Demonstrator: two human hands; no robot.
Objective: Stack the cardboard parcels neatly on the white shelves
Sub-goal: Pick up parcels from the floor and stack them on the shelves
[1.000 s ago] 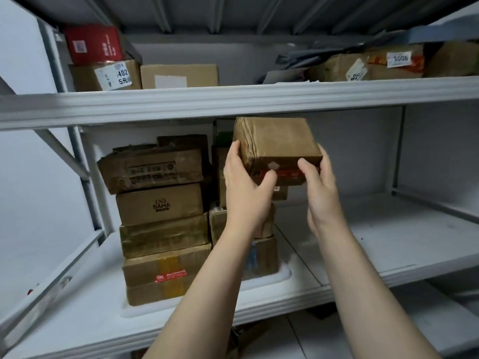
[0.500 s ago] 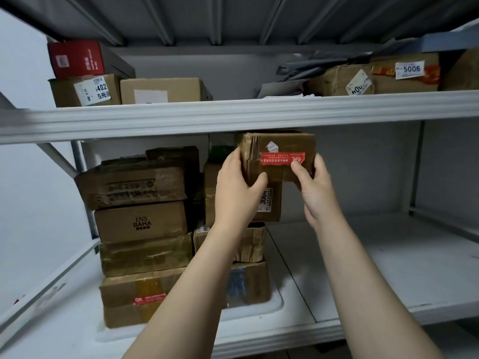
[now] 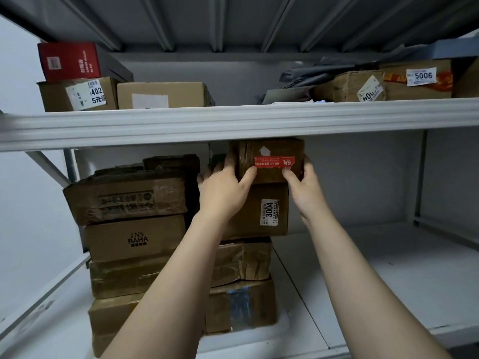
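Hands: left hand (image 3: pixel 223 189) and right hand (image 3: pixel 303 188) grip the red-stickered parcel (image 3: pixel 274 151).
Parcel: atop the 3004 box (image 3: pixel 255 211), under the upper shelf (image 3: pixel 233 123).

Parcel (image 3: pixel 272 163) between hands (image 3: pixel 223 189) (image 3: pixel 304 189), perhaps atop stack (image 3: pixel 248 256)

Below white shelf board (image 3: pixel 233 120): nine cardboard parcels (image 3: pixel 134 239), plus two hands, left hand (image 3: pixel 223 187) and right hand (image 3: pixel 303 190). Above it: at least five more parcels and one red box (image 3: pixel 70 60).

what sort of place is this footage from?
Probably a parcel pickup or courier storeroom: white metal shelves, stacks of taped cardboard parcels, numbered stickers like 5006 and 3004.
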